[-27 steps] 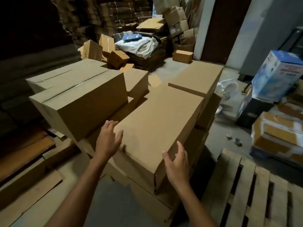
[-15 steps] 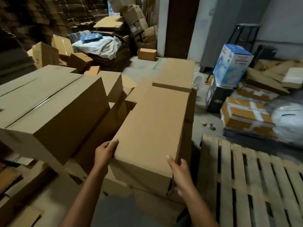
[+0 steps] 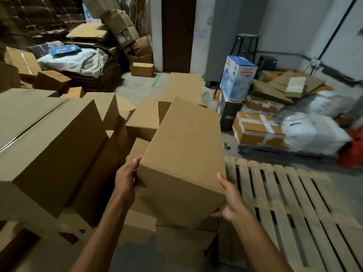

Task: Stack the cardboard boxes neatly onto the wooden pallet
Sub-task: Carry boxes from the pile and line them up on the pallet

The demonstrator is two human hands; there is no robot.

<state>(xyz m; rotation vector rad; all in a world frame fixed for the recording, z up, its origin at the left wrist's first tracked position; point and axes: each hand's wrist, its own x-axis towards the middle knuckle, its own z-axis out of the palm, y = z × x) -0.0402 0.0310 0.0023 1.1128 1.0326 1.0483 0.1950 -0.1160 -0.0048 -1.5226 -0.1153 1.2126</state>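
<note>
Fingers of my left hand are bent round the near-left edge of the plain brown rectangular cardboard box, tips pressed to its left face. On the right hand the thumb lies up the box's near-right edge and the fingers are hooked under its bottom corner, so both hands are clamped on the near end. The box sits tilted, long axis running away from me, above the pile of brown cardboard boxes. I cannot tell whether its far end is clear of the pile. A large brown cardboard box stands just to its left. The pale slatted wooden pallet lies on the floor to the near right, just beside the pile. Judgement: the step in hand is lifting this box off the pile. The next move calls for swinging it right and lowering it flat onto the slats, edges square with a pallet corner. Risk: the grip holds one end only, so the far end may sag or catch on the pile.
</note>
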